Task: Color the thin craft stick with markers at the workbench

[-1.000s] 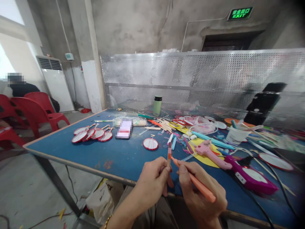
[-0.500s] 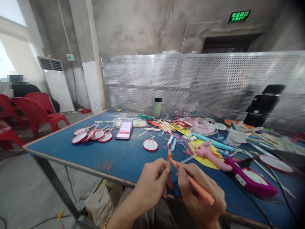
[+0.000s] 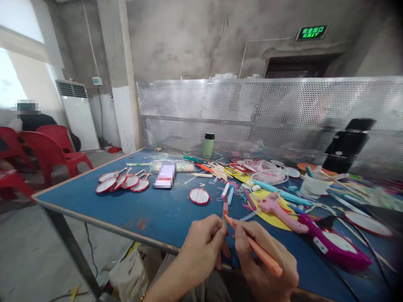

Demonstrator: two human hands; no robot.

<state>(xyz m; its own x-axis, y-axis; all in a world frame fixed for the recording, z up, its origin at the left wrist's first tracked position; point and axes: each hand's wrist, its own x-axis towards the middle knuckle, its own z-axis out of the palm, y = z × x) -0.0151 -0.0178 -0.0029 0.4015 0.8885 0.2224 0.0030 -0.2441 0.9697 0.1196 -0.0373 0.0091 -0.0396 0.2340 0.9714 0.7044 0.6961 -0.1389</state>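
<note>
My left hand (image 3: 201, 247) pinches a thin wooden stick (image 3: 224, 209) with an orange-coloured band and holds it upright over the near edge of the blue table (image 3: 151, 209). My right hand (image 3: 267, 264) grips an orange marker pen (image 3: 256, 249), its tip touching the stick. Both hands are closed. A round red-rimmed white disc (image 3: 199, 196) lies on the table just beyond the hands.
A row of red-rimmed discs on sticks (image 3: 121, 182) lies at the left, beside a phone (image 3: 165, 175). Pink (image 3: 278, 207) and purple (image 3: 333, 247) glue guns, loose sticks, pens and a white cup (image 3: 313, 184) crowd the right. A green bottle (image 3: 207, 146) stands before a perforated metal screen. Red chairs (image 3: 47, 151) and a seated person are at the far left.
The view has tilted up slightly, so table and hands sit lower in frame. My hands keep the same grip, the pen tip staying on the stick.
</note>
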